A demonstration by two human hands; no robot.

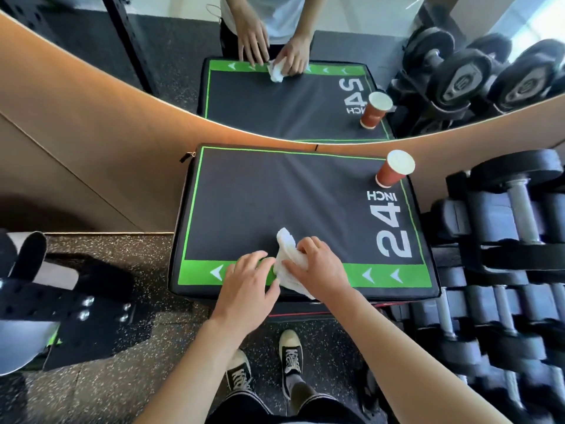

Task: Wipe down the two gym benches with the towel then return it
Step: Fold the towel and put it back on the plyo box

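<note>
**Towel gathered at the near edge of a 24-inch gym box**

A person stood over a padded black-and-green plyo box (275,203) — the worktop here, marked "24 INCH" — with a small white towel (289,261) bunched on its near green border. The right hand (318,267) gripped the towel, fingers curled over the cloth and thumb tucked against it. The left hand (247,286) lay just beside it, fingers spread and relaxed, fingertips touching the towel's left fold and the green strip, holding nothing.

The step in hand looked like taking up or bunching the towel, either to begin wiping or to lift it away; which of the two could not be told. The towel lay mostly under and ahead of the right grip, one end poking toward the box's centre, another trailing over the near edge.

A wipe would call for sweeping across the dark panel — while keeping clear of the red paper cup (394,169) standing at the far right corner, likely to tip easily. A dumbbell rack (501,240) stood to the right.
</note>
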